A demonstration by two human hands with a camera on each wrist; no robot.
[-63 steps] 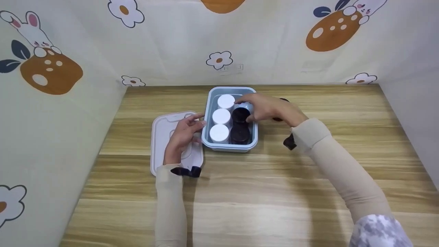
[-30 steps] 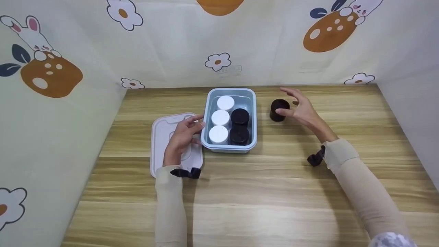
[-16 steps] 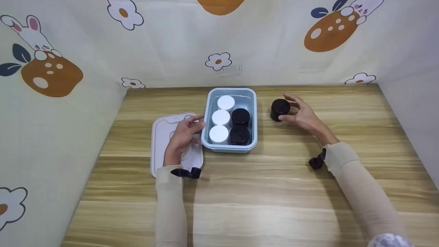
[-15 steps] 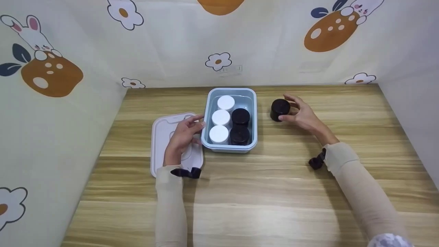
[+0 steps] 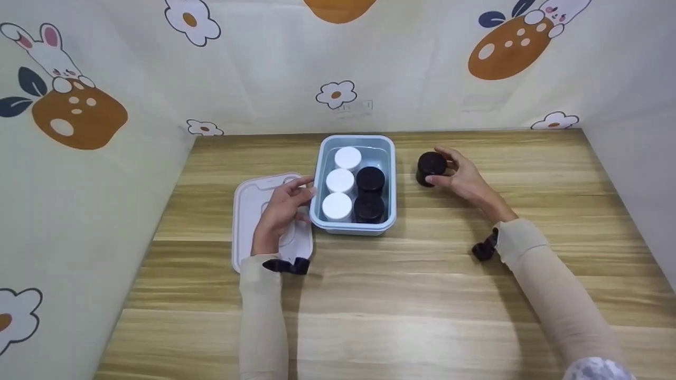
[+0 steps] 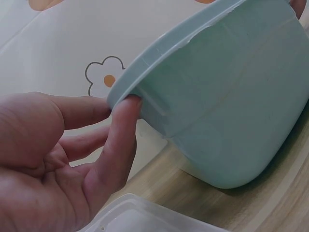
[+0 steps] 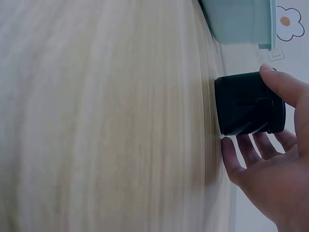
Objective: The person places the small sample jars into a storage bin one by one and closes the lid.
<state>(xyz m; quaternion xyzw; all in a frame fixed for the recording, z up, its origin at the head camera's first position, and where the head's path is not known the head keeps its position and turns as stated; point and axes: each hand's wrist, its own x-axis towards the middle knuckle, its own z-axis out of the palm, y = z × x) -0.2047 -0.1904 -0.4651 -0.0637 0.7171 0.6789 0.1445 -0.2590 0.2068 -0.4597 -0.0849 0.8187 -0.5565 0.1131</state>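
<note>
In the head view my right hand [image 5: 467, 182] has its thumb and fingers around the sides of a black, round, lidded jar [image 5: 431, 163] standing upright on the table. The right wrist view shows the thumb on one side of this jar [image 7: 246, 104] and the fingers along the opposite side. Fingertips and thumb of my left hand [image 5: 281, 210] touch the left rim of a light-blue plastic container [image 5: 353, 226], its fingers fairly straight. Three white-lidded jars [image 5: 340, 181] stand in the container's left row. Two black jars [image 5: 370, 180] occupy the right row, with a bare spot behind them.
A pale container lid [image 5: 244, 216] lies on the wooden table [image 5: 380, 295], partly beneath my left hand. Patterned cloth walls [image 5: 274, 84] enclose the back and both sides. Dark wrist mounts [image 5: 288, 265] sit on both sleeves.
My right hand was inside the container, then moved right to the black jar beside it and took it between thumb and fingers. The left hand stays at the rim.
</note>
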